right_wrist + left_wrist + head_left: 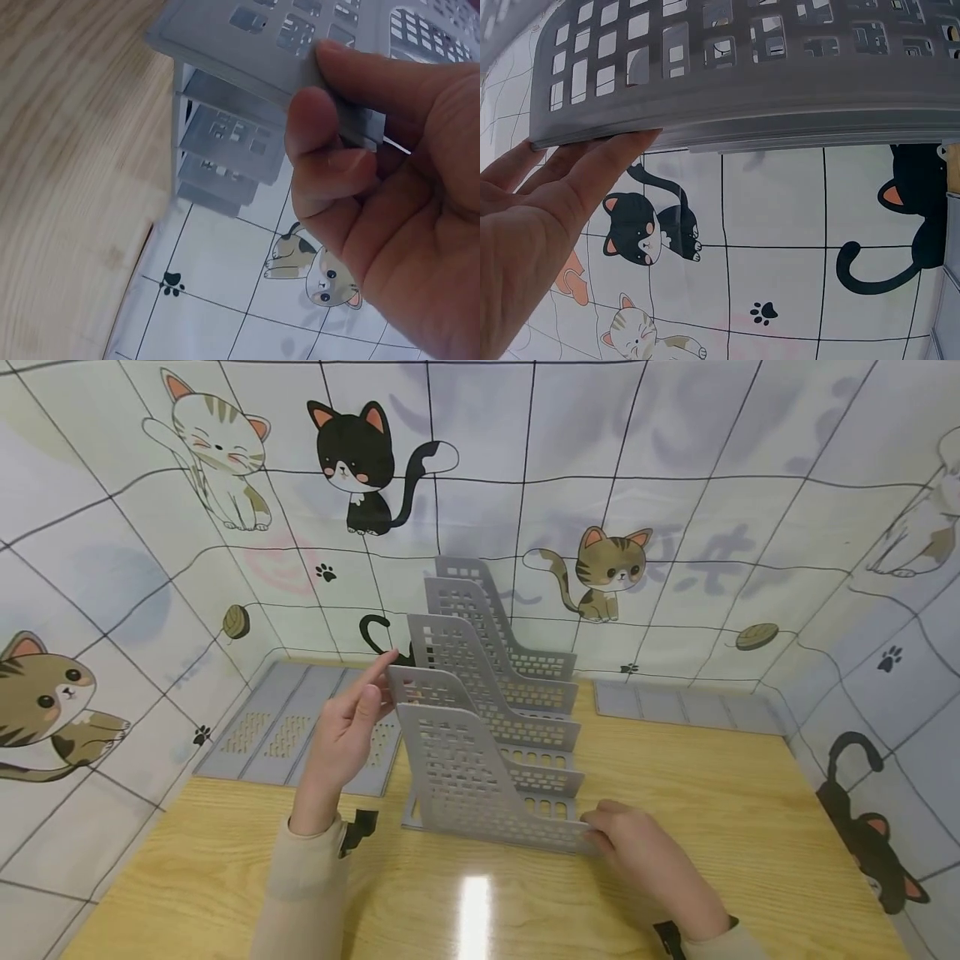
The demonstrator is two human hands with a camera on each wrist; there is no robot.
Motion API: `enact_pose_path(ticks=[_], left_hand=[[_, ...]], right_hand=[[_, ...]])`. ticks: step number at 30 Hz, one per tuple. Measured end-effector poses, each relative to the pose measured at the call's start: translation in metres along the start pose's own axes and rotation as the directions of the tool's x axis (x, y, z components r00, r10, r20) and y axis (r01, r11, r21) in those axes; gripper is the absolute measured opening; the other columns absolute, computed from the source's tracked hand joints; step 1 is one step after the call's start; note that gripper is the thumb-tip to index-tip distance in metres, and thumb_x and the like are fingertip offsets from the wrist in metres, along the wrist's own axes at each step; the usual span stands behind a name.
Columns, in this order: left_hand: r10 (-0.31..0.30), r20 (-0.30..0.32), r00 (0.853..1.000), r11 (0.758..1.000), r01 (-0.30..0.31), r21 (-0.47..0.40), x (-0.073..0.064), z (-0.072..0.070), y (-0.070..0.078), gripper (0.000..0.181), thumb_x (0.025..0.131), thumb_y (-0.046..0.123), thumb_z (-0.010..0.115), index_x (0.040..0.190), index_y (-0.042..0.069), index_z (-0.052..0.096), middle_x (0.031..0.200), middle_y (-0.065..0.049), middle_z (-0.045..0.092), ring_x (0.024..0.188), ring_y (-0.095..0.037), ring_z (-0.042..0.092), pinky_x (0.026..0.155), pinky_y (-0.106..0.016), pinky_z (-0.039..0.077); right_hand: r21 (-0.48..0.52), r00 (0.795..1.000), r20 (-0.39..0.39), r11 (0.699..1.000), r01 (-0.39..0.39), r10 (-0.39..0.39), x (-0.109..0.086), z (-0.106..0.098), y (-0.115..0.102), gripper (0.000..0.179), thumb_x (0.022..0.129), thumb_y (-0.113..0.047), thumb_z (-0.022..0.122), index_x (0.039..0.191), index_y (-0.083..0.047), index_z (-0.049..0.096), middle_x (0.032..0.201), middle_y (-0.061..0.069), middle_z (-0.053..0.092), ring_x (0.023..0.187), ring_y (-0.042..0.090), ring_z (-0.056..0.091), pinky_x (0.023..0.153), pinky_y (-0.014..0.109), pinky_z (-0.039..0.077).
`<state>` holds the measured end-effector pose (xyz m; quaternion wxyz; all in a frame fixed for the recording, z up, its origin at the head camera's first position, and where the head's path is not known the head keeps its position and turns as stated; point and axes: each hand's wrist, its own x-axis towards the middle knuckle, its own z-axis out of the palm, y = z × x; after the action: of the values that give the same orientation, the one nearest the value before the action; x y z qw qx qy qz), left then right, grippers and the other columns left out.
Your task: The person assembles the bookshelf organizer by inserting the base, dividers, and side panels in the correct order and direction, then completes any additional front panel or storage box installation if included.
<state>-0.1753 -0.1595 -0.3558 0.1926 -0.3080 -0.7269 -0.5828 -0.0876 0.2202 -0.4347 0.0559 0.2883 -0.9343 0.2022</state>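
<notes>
A grey plastic file rack (465, 785) with several upright perforated dividers stands on the wooden table, its tall ends to the left and its low ends to the right. My left hand (345, 739) is at the tall edges of the nearer dividers. In the left wrist view, the left hand's straight fingers (607, 165) touch the edge of a divider (742, 90) from outside. At the low front corner of the nearest divider, my right hand (645, 843) pinches the panel between thumb and fingers. The right wrist view shows this right hand (405, 165) close, with lower divider ends (232, 139) beyond it.
Flat grey panels (258, 764) with slotted patches lie on the table (675, 777) at the back left. Another flat grey panel (690, 706) lies along the back right. A white sheet (480, 502) printed with cats and grid lines surrounds the table's back and sides.
</notes>
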Motion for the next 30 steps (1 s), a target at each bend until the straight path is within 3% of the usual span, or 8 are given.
enact_pose_path(ticks=[11, 16, 19, 24, 27, 30], left_hand=[[0.005, 0.000, 1.000, 1.000, -0.005, 0.025, 0.001, -0.001, 0.001, 0.044, 0.114, 0.014, 0.035, 0.155, 0.007, 0.047, 0.129, -0.031, 0.065, 0.119, -0.012, 0.066, 0.099, -0.027, 0.054], [-0.026, 0.004, 1.000, 1.000, 0.026, 0.015, -0.001, 0.000, 0.000, 0.044, 0.113, 0.011, 0.037, 0.156, 0.007, 0.046, 0.130, -0.030, 0.064, 0.116, -0.015, 0.068, 0.096, -0.027, 0.056], [-0.035, 0.008, 0.999, 0.999, 0.035, 0.010, -0.001, -0.001, 0.000, 0.045, 0.112, 0.008, 0.039, 0.156, 0.007, 0.046, 0.130, -0.029, 0.064, 0.114, -0.017, 0.069, 0.093, -0.028, 0.058], [-0.033, 0.011, 0.999, 0.999, 0.033, 0.027, -0.001, -0.002, 0.000, 0.045, 0.113, 0.009, 0.036, 0.156, 0.008, 0.046, 0.125, -0.027, 0.067, 0.108, -0.011, 0.069, 0.090, -0.023, 0.058], [-0.053, 0.028, 0.998, 0.998, 0.053, -0.018, -0.001, -0.004, 0.001, 0.046, 0.115, 0.018, 0.030, 0.157, 0.010, 0.046, 0.128, -0.027, 0.065, 0.108, -0.012, 0.068, 0.089, -0.022, 0.058], [-0.065, 0.060, 0.996, 0.994, 0.070, -0.088, -0.001, -0.005, 0.001, 0.050, 0.115, 0.027, 0.023, 0.158, 0.009, 0.043, 0.134, -0.029, 0.061, 0.115, -0.019, 0.069, 0.092, -0.027, 0.059]], right_hand=[[-0.021, 0.984, -0.172, 0.999, 0.040, -0.043, -0.004, 0.012, -0.001, 0.021, 0.079, 0.008, 0.083, 0.095, -0.004, 0.077, 0.084, -0.001, 0.064, 0.067, 0.002, 0.056, 0.054, 0.013, 0.048], [0.118, 0.989, -0.127, 0.991, -0.063, 0.078, -0.012, 0.014, 0.001, 0.017, 0.084, 0.006, 0.080, 0.096, -0.006, 0.077, 0.083, -0.007, 0.063, 0.067, -0.005, 0.050, 0.054, 0.016, 0.048], [0.151, 0.987, -0.100, 0.982, -0.112, 0.128, -0.012, 0.013, 0.000, 0.015, 0.086, 0.005, 0.078, 0.094, -0.008, 0.077, 0.084, -0.008, 0.064, 0.069, -0.005, 0.052, 0.055, 0.017, 0.050], [0.150, 0.987, -0.127, 0.986, -0.078, 0.098, -0.006, 0.017, -0.005, 0.016, 0.084, 0.005, 0.079, 0.092, -0.008, 0.075, 0.084, -0.006, 0.066, 0.070, -0.003, 0.053, 0.055, 0.018, 0.050], [0.169, 0.991, -0.105, 0.984, -0.061, 0.079, -0.001, 0.020, -0.010, 0.014, 0.086, 0.003, 0.079, 0.097, -0.006, 0.074, 0.085, -0.005, 0.064, 0.069, -0.003, 0.050, 0.055, 0.019, 0.048], [0.191, 0.993, -0.058, 0.977, -0.091, 0.104, 0.003, 0.022, -0.014, 0.013, 0.089, 0.001, 0.077, 0.099, -0.005, 0.072, 0.086, -0.007, 0.060, 0.069, -0.003, 0.045, 0.056, 0.019, 0.047]])
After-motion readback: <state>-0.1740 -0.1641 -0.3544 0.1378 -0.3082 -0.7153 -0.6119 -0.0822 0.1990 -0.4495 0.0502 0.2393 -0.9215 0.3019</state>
